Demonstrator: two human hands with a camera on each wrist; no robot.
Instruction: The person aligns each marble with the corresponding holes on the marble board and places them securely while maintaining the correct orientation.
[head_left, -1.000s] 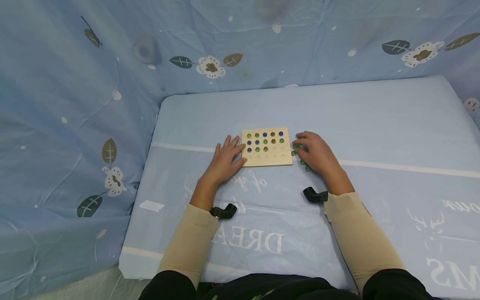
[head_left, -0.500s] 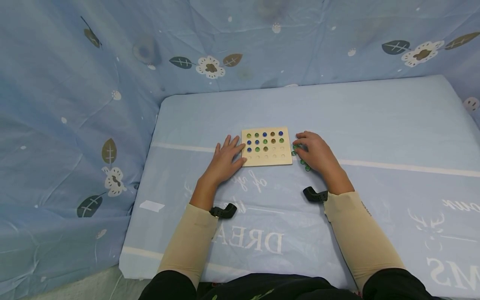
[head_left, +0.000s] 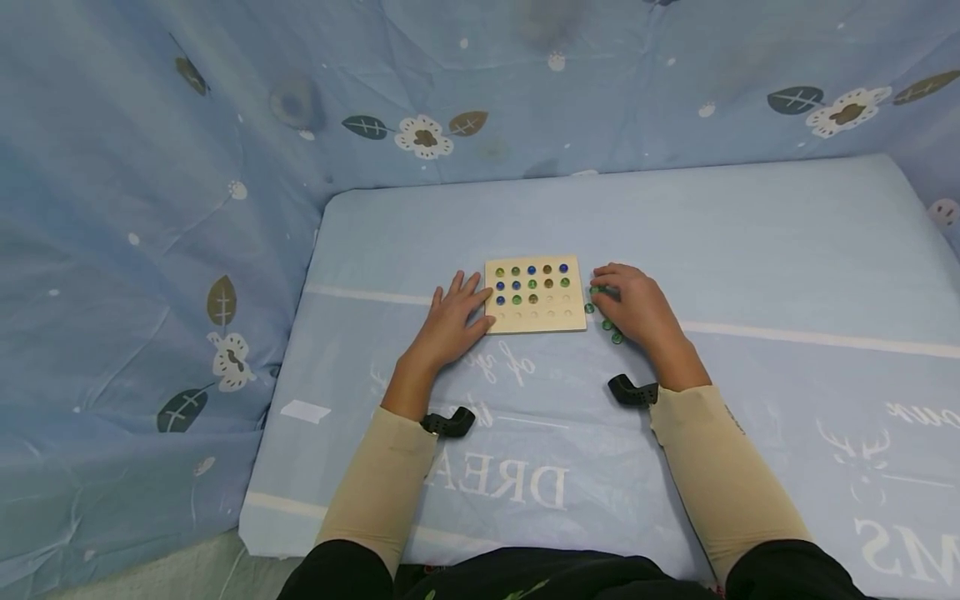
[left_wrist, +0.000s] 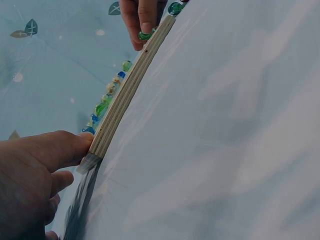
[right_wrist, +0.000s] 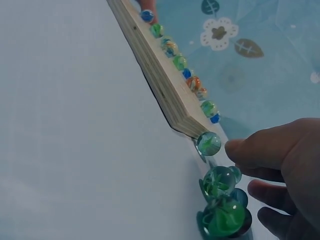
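Note:
A flat wooden board [head_left: 536, 326] with rows of round hollows lies on the table. Blue, green and amber glass marbles [head_left: 532, 284] fill its two far rows and part of the third. My left hand [head_left: 447, 321] lies at the board's left side, fingers spread, with thumb and index finger touching the edge. Right of the board, my right hand [head_left: 636, 307] rests with loosely bent fingers beside several loose green marbles [head_left: 617, 337]. In the right wrist view a clear green marble [right_wrist: 209, 144] sits at the board's corner, just off my thumb. The fingers partly cover other marbles.
The table [head_left: 735, 242] wears a pale blue printed cover. Blue patterned cloth [head_left: 600, 100] hangs behind it and along the left side. A white patch [head_left: 304, 412] shows at the table's left. Black camera mounts [head_left: 632, 391] sit on both wrists.

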